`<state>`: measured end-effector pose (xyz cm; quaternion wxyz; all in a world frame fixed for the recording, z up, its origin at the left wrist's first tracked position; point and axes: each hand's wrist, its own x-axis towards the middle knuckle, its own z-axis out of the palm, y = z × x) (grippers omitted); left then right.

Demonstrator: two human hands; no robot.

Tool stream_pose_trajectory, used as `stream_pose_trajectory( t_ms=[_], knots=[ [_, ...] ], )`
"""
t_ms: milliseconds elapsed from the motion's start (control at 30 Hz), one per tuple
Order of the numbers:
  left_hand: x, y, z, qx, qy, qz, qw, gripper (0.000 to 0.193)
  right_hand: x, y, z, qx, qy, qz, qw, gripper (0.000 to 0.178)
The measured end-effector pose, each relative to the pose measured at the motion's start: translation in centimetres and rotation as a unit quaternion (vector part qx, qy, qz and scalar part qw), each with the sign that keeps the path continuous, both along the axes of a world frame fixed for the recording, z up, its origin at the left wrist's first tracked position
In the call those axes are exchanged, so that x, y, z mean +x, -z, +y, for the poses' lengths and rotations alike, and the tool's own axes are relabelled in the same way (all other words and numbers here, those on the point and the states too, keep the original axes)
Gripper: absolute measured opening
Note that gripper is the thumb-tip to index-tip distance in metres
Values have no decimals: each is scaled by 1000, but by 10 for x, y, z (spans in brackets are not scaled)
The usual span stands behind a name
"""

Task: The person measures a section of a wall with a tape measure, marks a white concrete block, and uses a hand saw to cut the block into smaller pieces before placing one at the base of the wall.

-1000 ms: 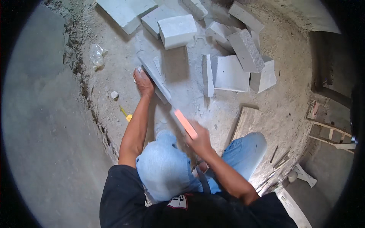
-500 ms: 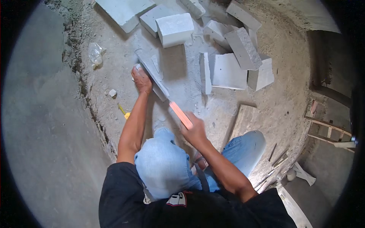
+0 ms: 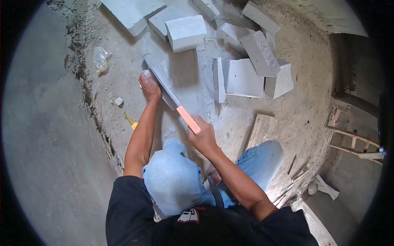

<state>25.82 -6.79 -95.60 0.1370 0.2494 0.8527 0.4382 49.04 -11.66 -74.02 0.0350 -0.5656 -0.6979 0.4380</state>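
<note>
My right hand is closed round the orange handle of a hand saw. Its grey blade runs up and to the left, lying along a pale lightweight block. My left hand grips this block at its left side, fingers curled over the far end, close beside the blade. Most of the block is hidden by the blade and my hand. Pale dust and a thin sliver lie on the ground just right of the saw.
Cut white blocks lie ahead, with more heaped at the right. A clear plastic bag, a white chip and a yellow tape measure are at the left. A wooden board lies by my right knee.
My right hand has drawn the saw slightly back, down and to the left. My left hand keeps its grip on the block; the whole view has shifted a little.
</note>
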Motion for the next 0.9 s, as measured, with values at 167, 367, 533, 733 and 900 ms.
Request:
stream_pose_trajectory(
  t_ms=[167, 367, 533, 733, 900],
  knots=[
    [-13, 4, -11, 1, -5, 15, 1000, 48, 13, -9, -25, 70, 24, 143, 987, 32],
    [-7, -1, -13, 16, 0, -3, 1000, 48, 19, -14, -33, 108, -10, 108, 988, 32],
    [0, -8, 5, 15, -10, -16, 1000, 46, -1, 2, -6, -26, 34, 41, 998, 33],
    [4, -9, -7, 9, 2, -13, 1000, 45, 18, 0, -20, 44, 30, 89, 995, 33],
    [-7, -4, -4, -1, -20, -16, 1000, 45, 23, -13, -34, 124, -12, 122, 985, 34]
  ],
)
